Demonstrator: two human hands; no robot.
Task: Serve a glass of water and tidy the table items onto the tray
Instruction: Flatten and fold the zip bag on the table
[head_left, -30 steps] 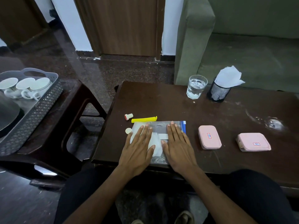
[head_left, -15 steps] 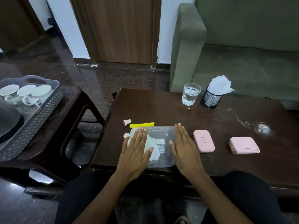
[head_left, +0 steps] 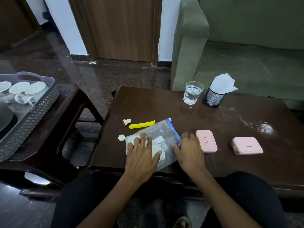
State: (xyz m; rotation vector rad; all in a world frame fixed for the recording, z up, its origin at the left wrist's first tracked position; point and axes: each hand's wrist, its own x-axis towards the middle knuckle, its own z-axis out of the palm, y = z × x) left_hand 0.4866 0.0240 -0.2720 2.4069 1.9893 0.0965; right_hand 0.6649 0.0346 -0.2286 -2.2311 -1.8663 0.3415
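Note:
A clear zip bag (head_left: 162, 134) holding white pieces lies skewed near the front edge of the dark wooden table (head_left: 148, 104). My left hand (head_left: 141, 155) presses flat on its left half, fingers spread. My right hand (head_left: 190, 152) grips the bag's right edge, fingers curled and thumb on the plastic. A glass of water (head_left: 192, 92) stands at the table's far edge. The grey basket tray (head_left: 41, 104) with white cups (head_left: 27, 88) sits on a side table to the left.
A yellow clip (head_left: 142, 125), a red-and-white cap (head_left: 126, 121) and a white disc (head_left: 121, 137) lie left of the bag. To its right sit two pink boxes (head_left: 206, 141) (head_left: 246, 145). By the glass stands a black mesh tissue holder (head_left: 213, 97). A wet patch (head_left: 264, 127) marks the right side.
The bag has turned, its blue zip edge now pointing up and right. My right hand slid off the bag's top to its right edge and curled; my left hand stays pressed on it.

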